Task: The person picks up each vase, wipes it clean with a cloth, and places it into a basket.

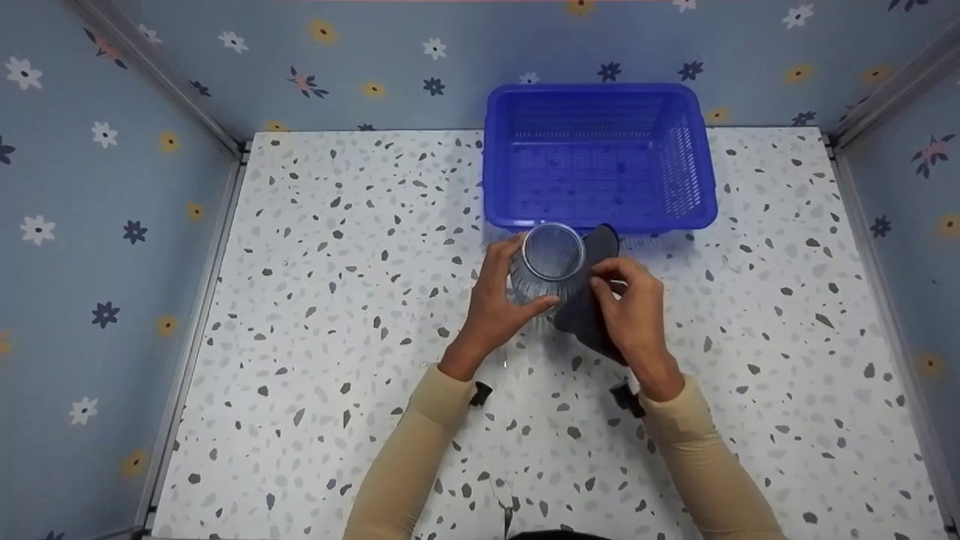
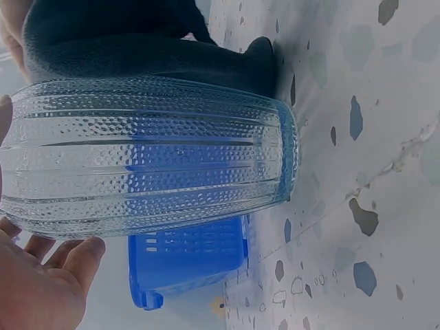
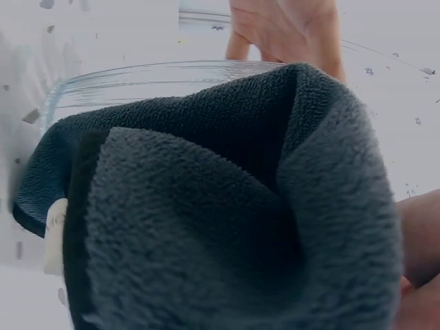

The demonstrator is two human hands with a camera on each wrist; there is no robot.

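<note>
A clear glass jar (image 1: 534,283) with ribbed, dimpled sides stands upright, its round mouth facing up. My left hand (image 1: 496,304) holds it near the top, thumb on the near side and fingers round the far left side. In the left wrist view the base of the jar (image 2: 206,161) is down at the tabletop. My right hand (image 1: 634,304) pinches the upper part of a dark grey fuzzy cloth (image 1: 581,319) between thumb and fingers. The cloth (image 3: 185,227) hangs folded along the jar's right side, and in the right wrist view it covers much of the glass.
Just behind the jar, a blue plastic basket (image 1: 600,223) with slotted sides sits against the back wall. The white speckled table (image 1: 337,300) is bounded by blue flowered panels (image 1: 97,262) at the back and both sides.
</note>
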